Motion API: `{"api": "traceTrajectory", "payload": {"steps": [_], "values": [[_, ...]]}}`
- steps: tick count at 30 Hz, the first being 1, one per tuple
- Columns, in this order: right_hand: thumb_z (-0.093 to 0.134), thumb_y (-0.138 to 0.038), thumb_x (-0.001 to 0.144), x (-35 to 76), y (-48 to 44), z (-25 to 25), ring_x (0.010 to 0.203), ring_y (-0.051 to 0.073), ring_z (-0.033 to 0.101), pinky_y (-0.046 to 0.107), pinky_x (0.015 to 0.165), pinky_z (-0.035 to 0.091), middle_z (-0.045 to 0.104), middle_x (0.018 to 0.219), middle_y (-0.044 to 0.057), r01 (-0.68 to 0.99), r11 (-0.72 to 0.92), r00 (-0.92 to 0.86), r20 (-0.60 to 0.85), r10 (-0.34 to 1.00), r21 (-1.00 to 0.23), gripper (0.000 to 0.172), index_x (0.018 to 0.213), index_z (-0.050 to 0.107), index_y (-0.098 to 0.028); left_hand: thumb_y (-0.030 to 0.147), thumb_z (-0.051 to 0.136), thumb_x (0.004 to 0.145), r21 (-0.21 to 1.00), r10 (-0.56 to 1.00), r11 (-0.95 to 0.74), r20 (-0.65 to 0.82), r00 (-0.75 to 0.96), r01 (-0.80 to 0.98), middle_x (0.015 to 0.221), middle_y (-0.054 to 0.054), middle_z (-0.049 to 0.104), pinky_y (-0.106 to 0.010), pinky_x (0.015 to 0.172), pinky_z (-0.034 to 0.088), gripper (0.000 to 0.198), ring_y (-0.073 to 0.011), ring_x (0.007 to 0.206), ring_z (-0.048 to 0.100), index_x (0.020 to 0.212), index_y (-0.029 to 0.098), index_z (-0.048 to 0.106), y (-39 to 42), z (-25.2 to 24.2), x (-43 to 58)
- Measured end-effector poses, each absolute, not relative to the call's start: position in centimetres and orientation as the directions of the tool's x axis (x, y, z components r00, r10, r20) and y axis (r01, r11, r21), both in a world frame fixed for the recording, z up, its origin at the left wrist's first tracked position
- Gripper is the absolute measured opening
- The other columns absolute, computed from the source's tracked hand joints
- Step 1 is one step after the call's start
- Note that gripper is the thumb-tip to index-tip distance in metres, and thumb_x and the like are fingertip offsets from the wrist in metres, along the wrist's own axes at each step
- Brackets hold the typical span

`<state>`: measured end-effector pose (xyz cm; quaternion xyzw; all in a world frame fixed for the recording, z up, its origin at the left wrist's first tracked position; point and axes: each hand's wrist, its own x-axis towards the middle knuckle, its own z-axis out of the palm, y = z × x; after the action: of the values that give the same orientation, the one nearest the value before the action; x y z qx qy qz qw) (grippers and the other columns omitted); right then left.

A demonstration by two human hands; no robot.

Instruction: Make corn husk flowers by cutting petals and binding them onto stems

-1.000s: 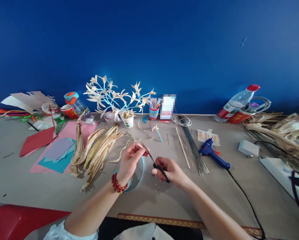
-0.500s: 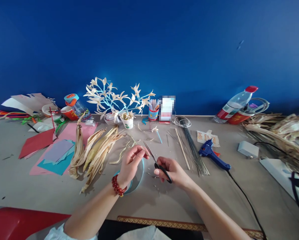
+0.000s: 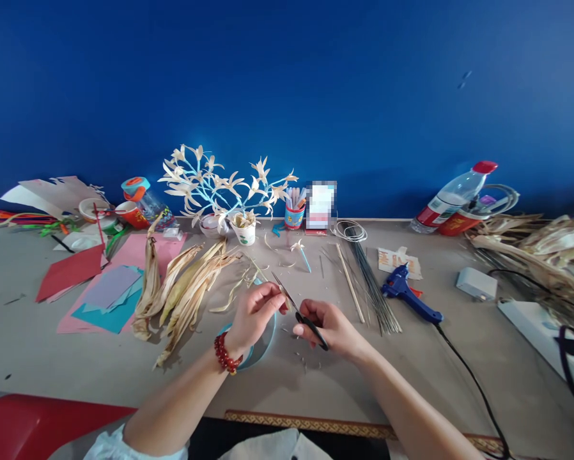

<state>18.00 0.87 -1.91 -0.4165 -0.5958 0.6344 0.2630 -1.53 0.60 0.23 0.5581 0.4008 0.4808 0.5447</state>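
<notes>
My left hand point(image 3: 253, 313), with a red bead bracelet on the wrist, pinches a small pale strip of dried husk point(image 3: 281, 292) between thumb and fingertips. My right hand point(image 3: 332, 327) is closed round the black handles of a pair of scissors point(image 3: 297, 311), whose blades point up and left and meet the strip at my left fingertips. Both hands hover over the grey table point(image 3: 287, 377), above a light blue tape ring point(image 3: 263, 335). Small husk offcuts lie under the hands.
A pile of dried corn husks point(image 3: 184, 287) lies left of my hands, with coloured paper sheets point(image 3: 100, 281) beyond. A husk-flower branch point(image 3: 220, 185) stands at the back. Thin wires and sticks point(image 3: 368, 284), a blue glue gun point(image 3: 409, 297) with its cord and a bottle point(image 3: 452, 195) lie right.
The hands have stayed in nearly the same place. The scissors and the left fingertips have drawn slightly closer on the small husk strip.
</notes>
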Motion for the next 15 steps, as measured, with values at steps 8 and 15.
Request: {"api": "traceTrajectory", "payload": {"steps": [8,15], "values": [[0.083,-0.054,0.065,17.95,0.85,-2.18,0.044,0.008,0.041,0.019,0.043,0.025,0.044,0.048,-0.009,0.186,-0.128,-0.479,-0.203,0.854,-0.974,0.054,0.066,0.040,-0.022,0.032,0.060,0.091,0.994,0.974,-0.089,0.101,0.205,-0.069,0.073,-0.003,0.062,-0.027,0.071,0.047,0.023,-0.0148,0.071,0.059,0.075,0.015,0.063,0.61,0.15,-1.48],[0.083,-0.050,0.067,18.03,0.91,-2.48,0.042,0.008,0.040,0.020,0.042,0.024,0.046,0.045,-0.010,0.190,-0.110,-0.482,-0.191,0.855,-0.976,0.050,0.065,0.042,-0.021,0.031,0.058,0.091,0.994,0.970,-0.100,0.108,0.217,-0.048,0.073,-0.003,0.062,-0.028,0.071,0.046,0.023,-0.0153,0.071,0.058,0.076,0.015,0.064,0.64,0.11,-1.57]]}}
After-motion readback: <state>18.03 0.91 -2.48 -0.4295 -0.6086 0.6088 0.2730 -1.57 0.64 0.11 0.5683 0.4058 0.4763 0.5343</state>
